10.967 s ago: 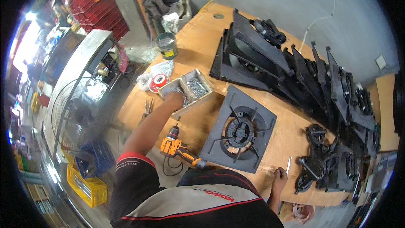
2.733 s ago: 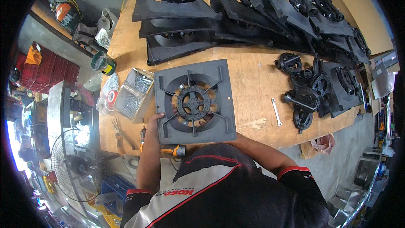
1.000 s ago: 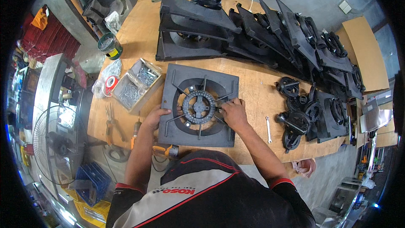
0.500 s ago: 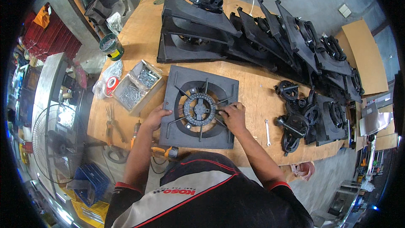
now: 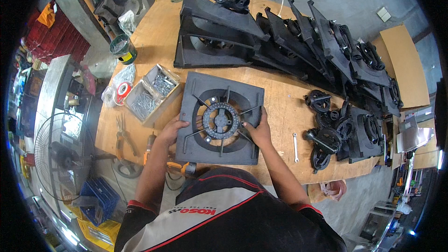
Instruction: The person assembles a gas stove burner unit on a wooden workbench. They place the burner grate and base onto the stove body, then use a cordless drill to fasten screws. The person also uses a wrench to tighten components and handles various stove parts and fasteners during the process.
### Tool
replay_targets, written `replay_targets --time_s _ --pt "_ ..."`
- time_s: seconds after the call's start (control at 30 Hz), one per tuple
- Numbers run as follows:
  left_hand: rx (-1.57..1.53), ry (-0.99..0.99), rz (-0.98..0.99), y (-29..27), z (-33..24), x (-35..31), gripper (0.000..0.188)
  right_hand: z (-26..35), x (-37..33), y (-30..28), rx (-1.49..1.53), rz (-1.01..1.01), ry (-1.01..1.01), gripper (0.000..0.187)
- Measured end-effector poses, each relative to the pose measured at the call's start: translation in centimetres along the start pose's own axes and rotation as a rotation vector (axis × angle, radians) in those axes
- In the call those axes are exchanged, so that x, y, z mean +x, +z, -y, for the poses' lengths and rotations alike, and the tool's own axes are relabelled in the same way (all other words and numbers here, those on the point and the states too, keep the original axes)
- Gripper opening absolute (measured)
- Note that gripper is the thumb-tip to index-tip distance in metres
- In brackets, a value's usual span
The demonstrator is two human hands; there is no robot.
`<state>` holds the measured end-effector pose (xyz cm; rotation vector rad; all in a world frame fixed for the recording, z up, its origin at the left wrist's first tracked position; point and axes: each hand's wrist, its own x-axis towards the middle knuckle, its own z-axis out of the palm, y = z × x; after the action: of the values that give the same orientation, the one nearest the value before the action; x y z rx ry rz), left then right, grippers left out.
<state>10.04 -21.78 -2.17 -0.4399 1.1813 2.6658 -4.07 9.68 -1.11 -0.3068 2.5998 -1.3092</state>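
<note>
Plywood workbench (image 5: 284,105): bears cast parts, hardware and tools.
Stacked frames (image 5: 242,24): black, overlapping and tilted, along the far edge toward the far right corner.
Square black frame (image 5: 252,94): near the bench's near edge, left of its middle, between both hands; whether it rests fully on the wood cannot be told.
Loose burners (image 5: 329,137): black, heaped toward the right end.
Bolt tray (image 5: 164,108): just beside the frame's far left corner.
Ring burner (image 5: 222,121): inside the frame's opening.
Handling: in judgement, best done with even pressure from opposite sides, frame level, ring checked for centring and thumb clear of pinch points.
Left hand (image 5: 171,131): grips the frame's left edge, thumb on top; fingers beneath largely hidden.
Right hand (image 5: 259,133): grips the right edge, thumb reaching inward toward the ring, fingers along the outer side, partly hidden.
Wrench (image 5: 295,148): toward the near edge, between frame and loose burners, untouched.
</note>
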Motion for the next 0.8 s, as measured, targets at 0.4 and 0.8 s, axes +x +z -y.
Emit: replay_targets --time_s 0.4,0.8 --pt "0.393 -0.039 0.072 1.3 0.2 1.1 0.052 -2.2 1.4 0.8 -0.251 -0.001 0.093 0.121" --pt "1.149 0.316 -0.586 -1.6 -8.4 -2.8 0.046 -4.2 1.6 0.8 -0.122 -0.002 0.067 0.114"
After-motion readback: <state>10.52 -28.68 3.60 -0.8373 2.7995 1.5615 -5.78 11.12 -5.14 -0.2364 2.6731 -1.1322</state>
